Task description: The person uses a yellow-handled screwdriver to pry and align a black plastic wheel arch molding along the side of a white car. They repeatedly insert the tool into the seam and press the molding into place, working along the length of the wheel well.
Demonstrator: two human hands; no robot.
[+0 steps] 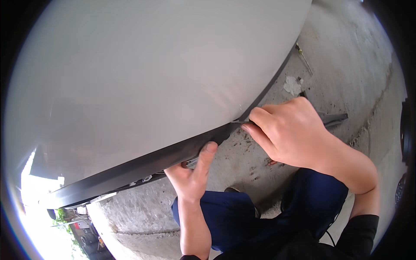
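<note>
Left hand (188, 178) half-curled around the dark strip (130, 172) along the pale panel's (151, 86) near edge; to the right, right hand (291, 130) closed, pinching a thin tool (241, 122) at that edge!

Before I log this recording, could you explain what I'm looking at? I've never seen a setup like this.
There is no machine here: you see a person's bare hands. The single picture comes from the left of two wide cameras worn on the head, looking down, so straight edges bend near the rim.

The big pale surface is a smooth panel with a dark strip along its edge. The left hand is at the strip's lower edge, its fingers partly hidden. The right hand pinches a thin piece at the panel's edge; too little shows to say what it is.

On the concrete floor lie what looks like a screwdriver and a pale flake.
</note>
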